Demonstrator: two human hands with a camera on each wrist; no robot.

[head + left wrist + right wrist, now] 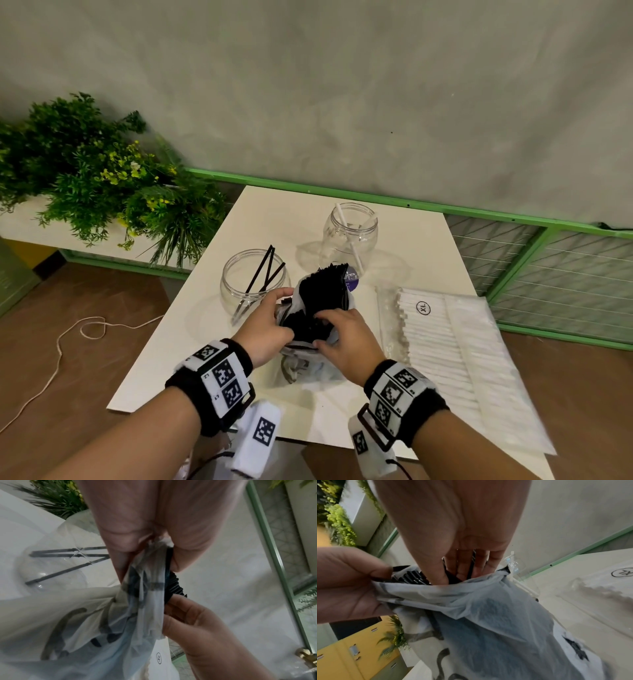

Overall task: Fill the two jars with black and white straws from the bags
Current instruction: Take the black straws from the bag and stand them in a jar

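The thin white plastic bag w/ dark print sits at the middle of the white square tabletop, mouth held open by both hands. The left hand pinches the bag's left rim, thumb and fingers curled on the film. The right hand reaches into the mouth, fingers curled among the bundle of black straws; it seems to pinch a few, but blur in the wrist view makes the count unclear.

Left of the bag, just beside it, stands the clear round plastic jar w/ three black straws. Beyond the bag, twd the table's far edge, the second clear jar holds white straws. Right of the bag lies the flat clear packet of white straws marked XL, overhanging the table's right and near edges. Open tabletop shows btwn bag and packet, and beyond the left jar up to the far-left corner.
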